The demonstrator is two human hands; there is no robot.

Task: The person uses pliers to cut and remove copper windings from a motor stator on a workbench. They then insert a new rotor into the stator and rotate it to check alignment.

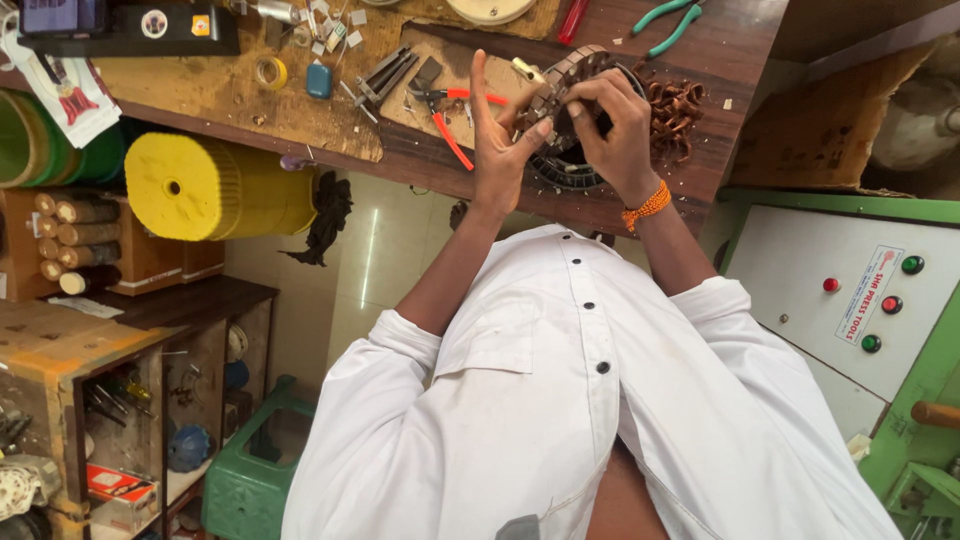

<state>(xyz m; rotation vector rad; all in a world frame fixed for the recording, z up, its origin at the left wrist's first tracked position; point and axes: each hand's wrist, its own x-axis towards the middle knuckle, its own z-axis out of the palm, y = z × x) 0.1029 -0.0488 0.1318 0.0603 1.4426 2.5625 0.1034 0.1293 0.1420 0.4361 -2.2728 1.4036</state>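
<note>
Steel stator core (570, 75) sat clamped between left hand (497, 150) fingers and right hand (612, 125) fingertips, above the workbench (420, 160) edge

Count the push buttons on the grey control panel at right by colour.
On the grey control panel:
Red buttons: 2
Green buttons: 2
Total: 4
</note>
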